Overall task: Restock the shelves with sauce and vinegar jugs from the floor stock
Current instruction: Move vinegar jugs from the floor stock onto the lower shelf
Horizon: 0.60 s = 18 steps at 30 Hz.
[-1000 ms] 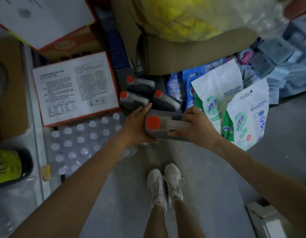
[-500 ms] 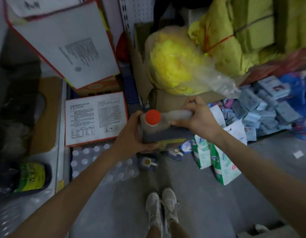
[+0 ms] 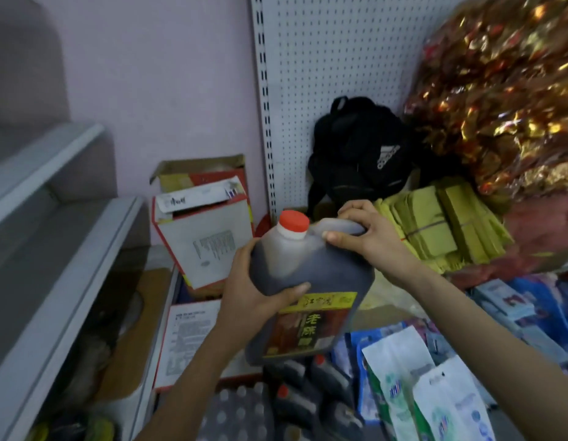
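Observation:
A large dark vinegar jug point(image 3: 311, 281) with a red cap and a yellow-and-brown label is held up in front of me, nearly upright. My right hand point(image 3: 368, 237) grips its top handle. My left hand point(image 3: 254, 288) holds the jug's left side, thumb across the front. Below it, several more dark jugs with red caps point(image 3: 308, 393) stand on the floor. Grey shelves point(image 3: 63, 259) run along the left.
Red-and-white cartons point(image 3: 206, 243) lean by the pink wall behind the jug. A black backpack point(image 3: 359, 154) sits against the white pegboard point(image 3: 333, 58). Yellow paper bundles point(image 3: 442, 224), a red-gold foil bag point(image 3: 505, 100), white-green pouches point(image 3: 413, 396) and a wrapped bottle pack point(image 3: 238, 412) crowd the floor.
Both hands have lifted the jug from the floor stock to chest height, and it now stands nearly upright. My view has swung up from the floor to the wall and shelves.

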Motion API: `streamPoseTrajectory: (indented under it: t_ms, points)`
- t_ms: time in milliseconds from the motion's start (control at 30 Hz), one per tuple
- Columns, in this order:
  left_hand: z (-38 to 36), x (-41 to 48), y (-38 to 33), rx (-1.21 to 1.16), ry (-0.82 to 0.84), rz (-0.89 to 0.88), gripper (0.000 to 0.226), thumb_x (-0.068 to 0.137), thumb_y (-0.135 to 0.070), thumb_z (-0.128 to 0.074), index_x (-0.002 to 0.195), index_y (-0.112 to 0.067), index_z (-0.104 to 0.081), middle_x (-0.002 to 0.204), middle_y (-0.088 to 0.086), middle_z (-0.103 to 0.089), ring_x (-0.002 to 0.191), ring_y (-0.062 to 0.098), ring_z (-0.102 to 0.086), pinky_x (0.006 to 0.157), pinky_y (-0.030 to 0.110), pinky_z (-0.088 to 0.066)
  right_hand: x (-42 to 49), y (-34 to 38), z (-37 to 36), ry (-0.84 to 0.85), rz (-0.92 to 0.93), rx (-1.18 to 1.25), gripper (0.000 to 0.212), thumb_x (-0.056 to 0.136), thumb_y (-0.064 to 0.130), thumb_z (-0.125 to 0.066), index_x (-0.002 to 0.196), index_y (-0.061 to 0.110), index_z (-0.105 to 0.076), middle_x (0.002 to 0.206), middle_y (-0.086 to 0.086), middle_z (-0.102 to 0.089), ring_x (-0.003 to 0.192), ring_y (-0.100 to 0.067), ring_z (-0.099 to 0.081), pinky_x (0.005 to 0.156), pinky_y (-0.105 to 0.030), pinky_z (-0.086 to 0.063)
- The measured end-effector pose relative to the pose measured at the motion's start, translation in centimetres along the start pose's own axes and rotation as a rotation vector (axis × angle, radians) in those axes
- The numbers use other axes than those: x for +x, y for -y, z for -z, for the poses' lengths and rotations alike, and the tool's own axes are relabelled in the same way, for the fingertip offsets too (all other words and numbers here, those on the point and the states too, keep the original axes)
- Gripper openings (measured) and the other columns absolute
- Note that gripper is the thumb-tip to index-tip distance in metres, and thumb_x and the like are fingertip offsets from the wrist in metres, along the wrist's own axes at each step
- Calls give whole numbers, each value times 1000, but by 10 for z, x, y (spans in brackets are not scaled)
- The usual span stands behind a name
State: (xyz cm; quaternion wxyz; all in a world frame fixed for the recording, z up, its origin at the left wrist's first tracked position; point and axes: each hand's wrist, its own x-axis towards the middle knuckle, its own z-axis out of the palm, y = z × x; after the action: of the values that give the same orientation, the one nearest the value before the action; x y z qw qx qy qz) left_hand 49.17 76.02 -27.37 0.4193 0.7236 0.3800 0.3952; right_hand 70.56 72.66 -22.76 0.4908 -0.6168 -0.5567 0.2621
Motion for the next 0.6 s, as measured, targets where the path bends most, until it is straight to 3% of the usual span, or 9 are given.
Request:
streamPoseTrajectory:
  t_ms: [67,133,200,267,400,500,600]
  points:
    - [14,5,-30,-83,-54,-11,82,47,-62,-75,120,-41,-42,127,-17,-51,114,-4,-51,92,22,-49,8,31,6,-22,54,14,21,69,28,-77,76,13,-64,99,8,-48,93,4,-50,77,1,-31]
    - [28,7,-57,-151,-97,-35,91,47,-58,-79,128,-34,-45,130,-11,-54,117,7,-54,95,35,-51,16,61,11,-40,127,27,32,64,35,-75,79,9,-66,98,5,-50,92,0,-51,80,-2,-33]
    - [43,8,-83,-191,-140,-53,93,46,-55,-81,129,-32,-46,128,-8,-57,115,14,-58,93,43,-52,21,93,16,-37,179,39,30,64,35,-75,81,11,-67,101,4,-52,94,1,-52,82,-2,-33]
    - [58,8,-107,-205,-176,-84,85,45,-52,-83,121,-38,-49,121,-9,-61,109,13,-62,90,42,-54,25,121,19,-48,245,52,31,66,41,-74,86,19,-65,110,2,-55,101,3,-52,88,-2,-33]
    - [86,6,-147,-205,-230,-135,76,44,-50,-85,112,-44,-51,116,-8,-64,105,15,-64,87,42,-55,22,152,13,-129,211,450,61,66,66,-69,114,30,-56,131,-2,-54,111,-3,-55,93,-16,-44]
    - [110,-1,-169,-252,-277,-133,77,40,-47,-85,110,-39,-54,112,-4,-66,98,14,-67,81,36,-57,9,148,-7,24,114,639,102,49,84,-68,128,21,-52,130,-7,-59,117,-19,-59,102,-39,-46]
    - [133,-12,-185,-338,-269,-127,82,40,-38,-85,115,-28,-55,105,2,-71,89,19,-71,68,28,-57,-11,150,-34,222,26,701,113,38,80,-75,130,18,-52,123,-5,-65,112,-22,-63,97,-40,-50]
